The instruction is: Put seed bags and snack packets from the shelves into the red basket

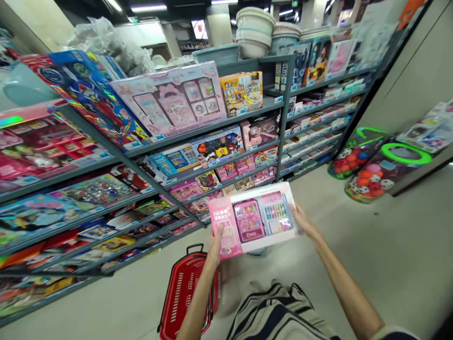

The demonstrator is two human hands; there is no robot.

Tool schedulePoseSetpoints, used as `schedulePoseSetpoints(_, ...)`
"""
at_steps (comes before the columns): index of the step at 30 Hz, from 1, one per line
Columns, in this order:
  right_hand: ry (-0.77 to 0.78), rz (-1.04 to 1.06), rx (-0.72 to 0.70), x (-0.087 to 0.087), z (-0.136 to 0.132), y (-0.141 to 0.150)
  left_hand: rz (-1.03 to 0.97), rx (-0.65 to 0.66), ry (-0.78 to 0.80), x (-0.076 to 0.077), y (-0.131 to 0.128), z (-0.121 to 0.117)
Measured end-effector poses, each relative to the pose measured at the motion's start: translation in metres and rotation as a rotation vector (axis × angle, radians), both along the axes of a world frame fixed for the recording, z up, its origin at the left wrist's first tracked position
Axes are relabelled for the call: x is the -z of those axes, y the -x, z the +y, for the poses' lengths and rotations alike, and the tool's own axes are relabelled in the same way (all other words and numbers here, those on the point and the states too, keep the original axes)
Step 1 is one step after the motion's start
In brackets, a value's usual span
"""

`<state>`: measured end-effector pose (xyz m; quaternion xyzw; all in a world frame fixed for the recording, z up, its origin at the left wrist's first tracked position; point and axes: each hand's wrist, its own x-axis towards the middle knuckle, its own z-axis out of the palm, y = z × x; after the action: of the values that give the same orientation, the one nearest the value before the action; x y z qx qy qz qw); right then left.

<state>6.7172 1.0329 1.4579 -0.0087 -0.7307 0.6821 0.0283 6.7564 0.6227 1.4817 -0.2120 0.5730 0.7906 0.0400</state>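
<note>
A pink and white boxed toy set (249, 222) is held out in front of me, slightly tilted, its printed front facing up. Pink and lilac pieces show on that front. My left hand (215, 243) grips the pink end, thumb on top. At the opposite white end, my right hand (302, 221) closes on the edge; its fingers are partly hidden behind the box. Below and left of the box, a red shopping basket (180, 295) with a black handle is on the floor, partly covered by my left forearm.
Grey shelves (219, 120) packed with boxed toys run along the front and left. Plastic basins (255, 30) are stacked on top. To the right, clear bags of coloured balls (371, 179) stand on the pale floor (318, 293) beside a pillar.
</note>
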Motion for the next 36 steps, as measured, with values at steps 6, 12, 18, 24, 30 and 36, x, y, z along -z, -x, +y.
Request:
schedulePoseSetpoints(6, 0.323, -0.377, 0.203, 0.103, -0.027, -0.141, -0.192, 0.068, -0.011, 0.096, -0.087, -0.011)
schedulePoseSetpoints(12, 0.227, -0.368, 0.262, 0.086, 0.007, -0.150, -0.160, 0.059, -0.094, 0.102, -0.109, 0.019)
schedulePoseSetpoints(18, 0.260, -0.250, 0.132, 0.065, 0.048, -0.123, -0.099, -0.069, -0.098, 0.089, -0.141, 0.067)
schedulePoseSetpoints(24, 0.343, -0.363, 0.055, 0.080, 0.158, -0.149, -0.138, -0.166, -0.040, 0.071, -0.181, 0.182)
schedulePoseSetpoints(30, 0.351, -0.567, 0.058, 0.092, 0.257, -0.197, -0.117, -0.258, -0.031, 0.038, -0.256, 0.279)
schedulePoseSetpoints(36, 0.363, -0.520, -0.005, 0.076, 0.276, -0.229, -0.096, -0.266, -0.028, 0.026, -0.300, 0.305)
